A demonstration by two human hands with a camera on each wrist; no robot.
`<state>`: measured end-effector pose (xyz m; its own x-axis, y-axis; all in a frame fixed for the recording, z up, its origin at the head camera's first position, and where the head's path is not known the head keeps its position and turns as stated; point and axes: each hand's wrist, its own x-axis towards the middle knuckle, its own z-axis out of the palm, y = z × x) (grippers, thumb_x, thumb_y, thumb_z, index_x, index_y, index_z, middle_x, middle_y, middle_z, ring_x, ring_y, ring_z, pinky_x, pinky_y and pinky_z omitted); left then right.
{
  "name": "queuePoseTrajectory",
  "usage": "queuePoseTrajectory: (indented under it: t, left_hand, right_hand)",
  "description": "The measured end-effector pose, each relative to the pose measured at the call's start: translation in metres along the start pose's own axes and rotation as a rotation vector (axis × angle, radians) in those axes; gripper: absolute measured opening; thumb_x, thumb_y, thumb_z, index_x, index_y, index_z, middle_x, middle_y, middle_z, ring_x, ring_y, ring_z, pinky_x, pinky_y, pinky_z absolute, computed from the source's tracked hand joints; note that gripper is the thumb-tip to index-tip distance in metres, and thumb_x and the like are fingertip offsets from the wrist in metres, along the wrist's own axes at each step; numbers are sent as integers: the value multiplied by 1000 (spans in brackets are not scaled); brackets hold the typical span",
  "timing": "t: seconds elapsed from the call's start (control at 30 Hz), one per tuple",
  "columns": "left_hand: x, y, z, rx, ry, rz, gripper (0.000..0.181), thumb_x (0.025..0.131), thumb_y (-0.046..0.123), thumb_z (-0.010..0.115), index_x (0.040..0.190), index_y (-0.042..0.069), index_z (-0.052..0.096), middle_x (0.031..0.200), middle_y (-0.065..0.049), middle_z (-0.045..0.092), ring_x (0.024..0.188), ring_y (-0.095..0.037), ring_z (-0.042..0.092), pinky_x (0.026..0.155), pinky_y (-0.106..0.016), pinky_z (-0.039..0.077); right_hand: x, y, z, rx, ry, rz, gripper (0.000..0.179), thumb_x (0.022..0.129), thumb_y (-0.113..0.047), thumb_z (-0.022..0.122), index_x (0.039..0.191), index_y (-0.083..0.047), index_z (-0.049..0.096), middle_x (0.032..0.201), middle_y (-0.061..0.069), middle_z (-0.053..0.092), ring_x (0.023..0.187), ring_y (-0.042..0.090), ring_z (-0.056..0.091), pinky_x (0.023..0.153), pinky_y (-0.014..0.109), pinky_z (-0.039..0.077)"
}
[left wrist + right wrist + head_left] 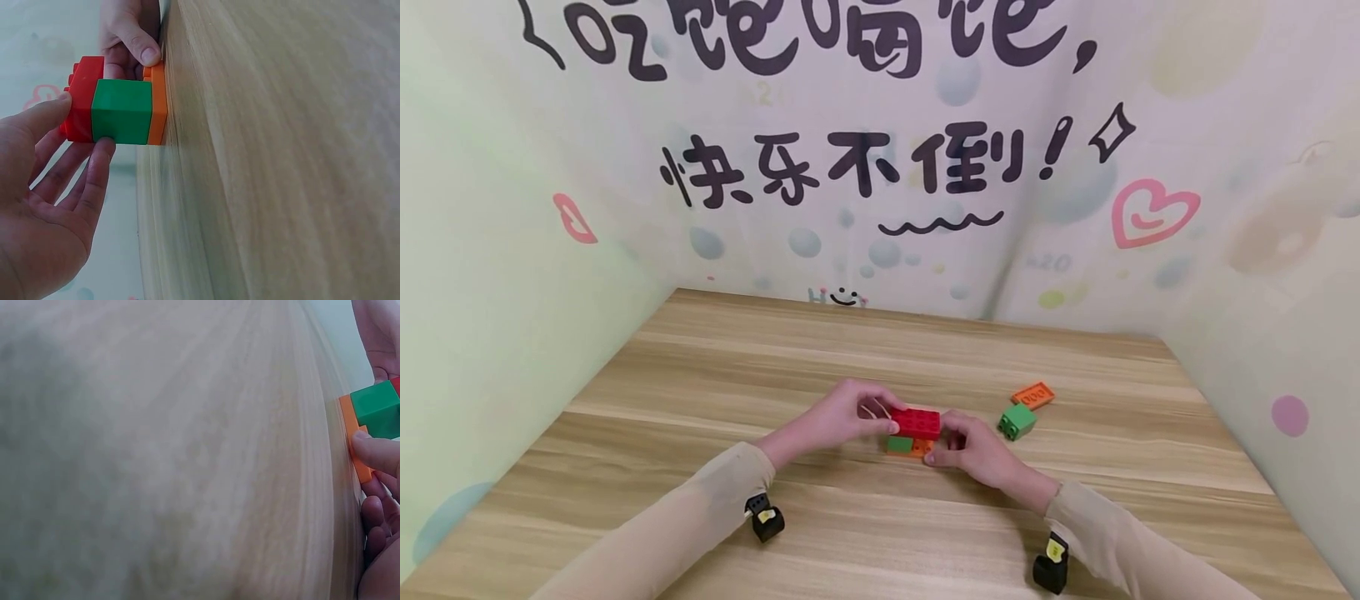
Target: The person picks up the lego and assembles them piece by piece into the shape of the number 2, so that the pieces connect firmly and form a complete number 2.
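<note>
Fingers (pixel 97 176) of left grip (pixel 841 414) pinch red brick (pixel 917 423) atop green brick (pixel 122 112); right grip (pixel 982 454) pinches orange plate (pixel 159 106) below.

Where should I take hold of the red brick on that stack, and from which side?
Probably the left end, coming from the left, with your grip across its two long sides. That end of the red brick sits over the green block, while its right end overhangs the orange plate with a gap below, so pressing there might tip it.
</note>
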<state>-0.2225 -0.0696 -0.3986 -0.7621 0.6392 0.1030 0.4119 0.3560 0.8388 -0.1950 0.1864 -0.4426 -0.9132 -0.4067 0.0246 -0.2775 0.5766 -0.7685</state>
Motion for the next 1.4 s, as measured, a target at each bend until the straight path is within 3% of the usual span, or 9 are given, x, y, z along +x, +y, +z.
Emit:
queuePoseTrajectory:
  t: [0.3,0.67,0.87,1.03,1.17,1.4]
  left_hand:
    - [-1,2,0,6,4,12,25,89,15,74,113,8,72,103,-9,75,88,-15,70,83,-35,59]
    - [-1,1,1,3,10,2,25,88,14,74,113,9,72,104,-8,75,88,-13,69,82,-31,59]
    - [-1,0,1,-4,6,5,26,89,15,74,114,9,72,105,-9,75,89,-13,69,82,-32,59]
    - [-1,-1,2,-7,11,12,26,89,15,74,114,9,72,103,-9,75,87,-12,69,81,-30,59]
    - [-1,-2,2,-7,13,11,26,89,15,74,114,8,72,103,-10,74,87,-11,69,80,-28,59]
    - [-2,-2,2,-10,15,10,27,89,16,74,114,8,72,103,-11,74,87,-10,69,80,-28,59]
  right_hand:
    - [-2,-1,0,2,0,-6,29,83,-25,80,111,-22,71,90,-1,58,75,12,49,63,21,39]
    - [-2,-2,0,5,-3,-20,30,82,-24,81,108,-17,71,87,3,57,74,12,47,62,21,37]
    - [-5,-3,-2,14,-3,-17,33,82,-25,81,113,-19,69,91,2,60,75,11,52,63,20,43]
    - [-12,-5,-9,23,41,-8,50,82,-22,81,127,-13,62,109,7,65,81,12,57,68,21,49]
    - [-16,-8,-17,0,82,-17,51,83,-14,79,130,-9,60,122,13,66,84,9,60,74,21,53]
    - [-22,-21,-33,-33,176,-49,50,81,-4,79,128,-11,62,124,14,66,82,6,59,73,21,55]
